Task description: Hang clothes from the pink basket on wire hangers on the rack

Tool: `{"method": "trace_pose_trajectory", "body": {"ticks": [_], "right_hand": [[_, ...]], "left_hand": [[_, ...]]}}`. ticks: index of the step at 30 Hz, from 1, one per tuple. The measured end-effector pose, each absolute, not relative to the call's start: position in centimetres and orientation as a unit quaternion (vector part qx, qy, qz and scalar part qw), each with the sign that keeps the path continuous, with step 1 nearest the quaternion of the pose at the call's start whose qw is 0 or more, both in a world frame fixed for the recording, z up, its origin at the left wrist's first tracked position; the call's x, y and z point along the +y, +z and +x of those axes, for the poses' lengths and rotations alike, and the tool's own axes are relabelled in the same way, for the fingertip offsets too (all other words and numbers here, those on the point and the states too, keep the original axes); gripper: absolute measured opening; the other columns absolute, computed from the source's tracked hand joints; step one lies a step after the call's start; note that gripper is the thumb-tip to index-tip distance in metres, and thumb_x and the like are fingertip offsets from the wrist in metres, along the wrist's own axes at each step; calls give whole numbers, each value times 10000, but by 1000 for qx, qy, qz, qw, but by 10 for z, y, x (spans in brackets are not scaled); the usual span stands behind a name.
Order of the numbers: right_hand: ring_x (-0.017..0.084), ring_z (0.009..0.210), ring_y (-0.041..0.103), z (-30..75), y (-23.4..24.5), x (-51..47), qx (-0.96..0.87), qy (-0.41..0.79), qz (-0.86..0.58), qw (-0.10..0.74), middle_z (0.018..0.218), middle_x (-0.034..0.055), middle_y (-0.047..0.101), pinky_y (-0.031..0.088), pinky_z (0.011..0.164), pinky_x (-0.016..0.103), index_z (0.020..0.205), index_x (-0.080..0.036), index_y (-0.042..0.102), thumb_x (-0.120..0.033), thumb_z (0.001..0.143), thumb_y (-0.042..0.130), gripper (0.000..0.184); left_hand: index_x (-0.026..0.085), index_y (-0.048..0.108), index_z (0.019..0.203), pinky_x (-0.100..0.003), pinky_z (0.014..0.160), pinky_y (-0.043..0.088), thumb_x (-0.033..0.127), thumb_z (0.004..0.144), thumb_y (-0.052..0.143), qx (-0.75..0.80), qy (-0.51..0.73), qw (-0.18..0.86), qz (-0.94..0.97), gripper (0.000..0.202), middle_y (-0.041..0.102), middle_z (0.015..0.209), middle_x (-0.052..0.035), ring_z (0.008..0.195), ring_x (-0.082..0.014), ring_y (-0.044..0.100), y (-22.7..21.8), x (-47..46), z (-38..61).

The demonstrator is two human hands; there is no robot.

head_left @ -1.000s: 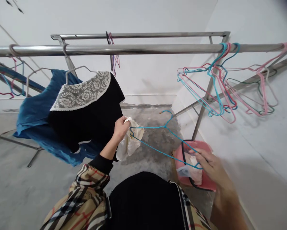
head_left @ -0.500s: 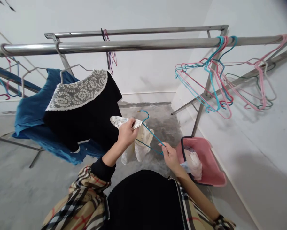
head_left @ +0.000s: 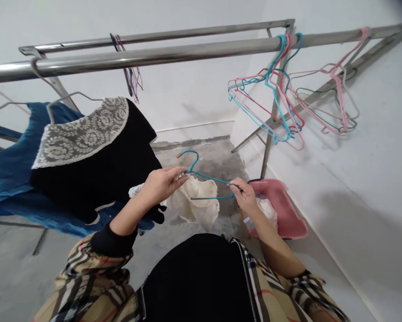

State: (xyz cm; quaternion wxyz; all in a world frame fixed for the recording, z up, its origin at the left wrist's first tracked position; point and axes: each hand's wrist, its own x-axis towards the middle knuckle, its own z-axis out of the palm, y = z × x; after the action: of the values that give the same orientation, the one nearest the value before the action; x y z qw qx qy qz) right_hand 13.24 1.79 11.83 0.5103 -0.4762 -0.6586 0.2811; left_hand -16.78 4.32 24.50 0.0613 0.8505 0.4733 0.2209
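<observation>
A blue clothes hanger (head_left: 211, 177) is held across the middle of the view, its hook pointing up and curling left. My right hand (head_left: 245, 197) is closed on the bare right end of this hanger. Close to the hook, my left hand (head_left: 162, 184) pinches a cream garment with lace (head_left: 201, 203) against the hanger's left side. The garment droops below the hanger, and its lace edge sticks out left of my wrist. The hanger's left end is hidden by hand and cloth.
A black top with a lace collar (head_left: 103, 165) and a blue garment (head_left: 9, 179) hang at left from the metal rail (head_left: 187, 53). Several blue and pink hangers (head_left: 271, 89) hang at right. A pink basket (head_left: 291, 214) holding pale cloth stands on the floor.
My left hand has moved left and the garment hangs lower and wider. The hanger has turned closer to level, its hook shifting left. The view has swung to the right.
</observation>
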Motion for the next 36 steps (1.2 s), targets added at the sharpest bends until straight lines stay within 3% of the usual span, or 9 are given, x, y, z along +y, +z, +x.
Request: {"method": "trace_pose_trajectory", "body": {"ticks": [2,4,8,19,22,25,28,32,36], "right_hand": [[166,880,579,133,105,24,-591,326,-496,546,1017,46,625,468,816,305,1077,-235,601,-453,832,614,329],[152,881,565,127,87,28,-518,399,-522,548,1091,50,591,468,806,291,1195,-228,524,-460,758,679,518],[142,802,551,98,62,35,-422,533,-549,486,980,32,592,461,716,270,1195,-204,510,-502,676,701,628],[134,586,526,40,56,61,-387,605,-515,468,568,-35,572,424,546,238,811,-172,633,-398,633,719,300],[137,552,529,52,56,59,-353,602,-519,493,584,-19,598,424,521,248,775,-175,604,-496,653,662,348],[156,601,569,71,63,58,-323,578,-525,535,695,8,649,448,561,269,874,-186,587,-567,681,606,428],[164,658,573,87,76,56,-313,546,-531,567,774,16,652,450,602,274,940,-199,584,-520,685,621,412],[166,714,541,99,93,52,-346,490,-539,591,805,16,622,425,645,269,885,-211,612,-435,695,631,294],[163,670,501,104,104,45,-439,416,-563,563,755,13,583,396,622,275,860,-218,620,-391,762,559,208]], "left_hand": [[228,700,1085,-220,671,453,471,922,467,459,254,59,850,373,715,909,-48,755,-158,656,245,38,-162],[222,720,1063,-210,657,449,452,929,465,470,287,49,833,368,712,868,-47,730,-147,650,245,32,-156],[229,733,1056,-200,627,436,434,921,493,477,309,52,821,343,691,802,-37,674,-128,622,246,24,-146],[233,743,1028,-195,591,446,423,912,507,457,318,83,826,324,662,745,-31,615,-114,594,239,15,-140],[237,743,1019,-188,594,445,433,905,517,491,329,57,805,321,665,754,-23,614,-110,592,236,16,-154],[234,746,1002,-185,595,436,436,902,526,525,343,19,779,315,674,775,-22,644,-115,610,225,20,-172],[230,745,1004,-184,575,418,438,906,522,544,337,5,768,320,673,769,-20,642,-116,611,209,24,-185],[247,735,1043,-184,568,406,435,911,509,550,310,8,775,323,682,798,-23,673,-123,619,190,27,-189],[270,734,1066,-187,550,374,409,915,509,553,280,4,785,304,685,809,-24,698,-129,620,177,30,-184]]}}
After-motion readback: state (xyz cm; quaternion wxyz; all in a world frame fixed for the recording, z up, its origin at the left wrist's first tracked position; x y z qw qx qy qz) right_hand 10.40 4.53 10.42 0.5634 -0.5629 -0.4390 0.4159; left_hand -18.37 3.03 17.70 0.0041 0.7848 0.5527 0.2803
